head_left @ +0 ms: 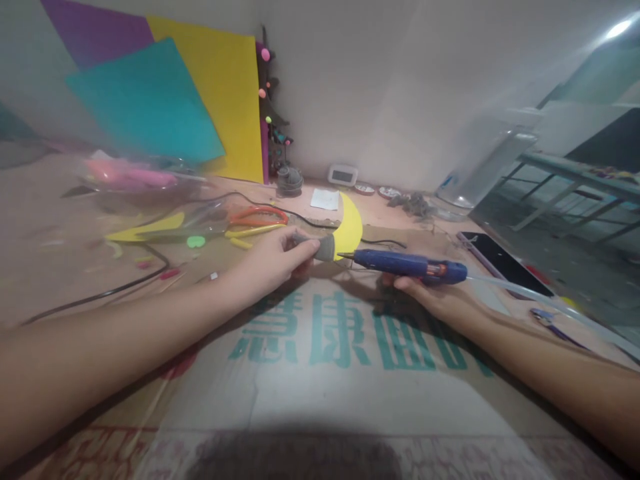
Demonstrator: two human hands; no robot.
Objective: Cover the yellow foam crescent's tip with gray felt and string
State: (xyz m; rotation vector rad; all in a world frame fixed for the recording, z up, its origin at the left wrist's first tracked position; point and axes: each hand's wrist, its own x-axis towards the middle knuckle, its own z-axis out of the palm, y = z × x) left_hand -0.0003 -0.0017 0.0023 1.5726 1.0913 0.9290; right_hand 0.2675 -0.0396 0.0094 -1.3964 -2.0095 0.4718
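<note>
Between the thumb and fingers of my left hand (295, 252) is a small dark grey piece (326, 249), its kind unclear. A yellow crescent moon (351, 227) stands up right beside it; I cannot tell whether the two are joined. My right hand (413, 290) is closed around a blue hot glue gun (400, 263), held level with its metal tip pointing left. That tip is close to the lower end of the moon and the grey piece. A long clear glue stick (520, 288) trails from the gun's back end. The fingers under the gun are partly hidden.
Orange-handled scissors (260, 217), a black cable (100, 293) and yellow scraps (147, 230) lie left. A phone (500, 263) and clear bottle (487, 170) are on the right. Coloured sheets (150, 100) lean on the wall behind. Printed plastic (310, 393) covers the front.
</note>
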